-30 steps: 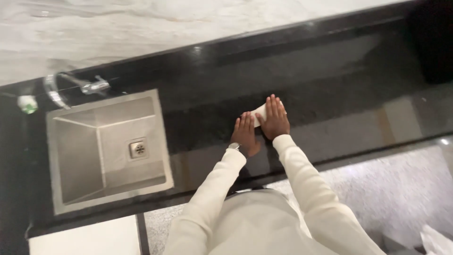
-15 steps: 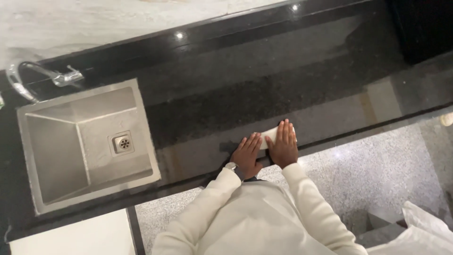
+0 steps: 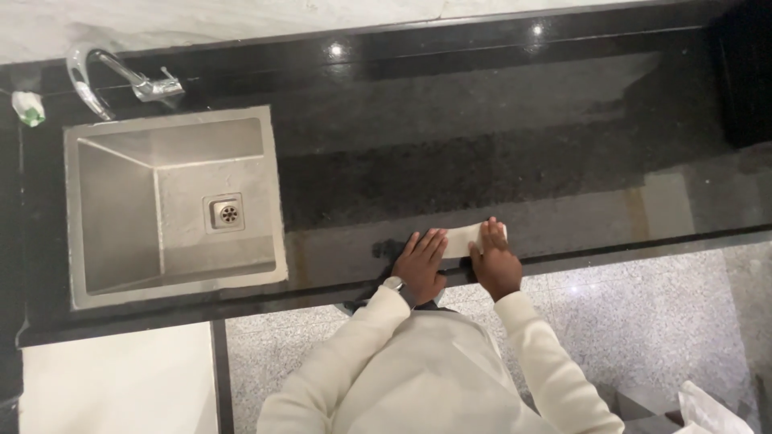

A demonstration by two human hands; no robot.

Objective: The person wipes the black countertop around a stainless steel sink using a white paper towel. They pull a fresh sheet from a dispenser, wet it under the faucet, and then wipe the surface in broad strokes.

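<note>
A pale folded cloth [image 3: 460,239] lies flat on the black stone countertop [image 3: 498,161] close to its front edge. My left hand [image 3: 420,265] presses down on the cloth's left end with fingers spread flat. My right hand [image 3: 494,261] lies flat over its right end. Both arms wear cream sleeves, and a watch sits on the left wrist. Neither hand is curled around the cloth.
A square steel sink [image 3: 173,205] with a drain is set into the counter at the left, with a chrome tap [image 3: 121,80] behind it. A small white and green item [image 3: 28,107] lies at the far left. Speckled grey floor [image 3: 659,321] runs below the counter edge.
Both hands with the cloth have slid toward the counter's front edge and rightward along it. The view has shifted, so the sink appears further left.
</note>
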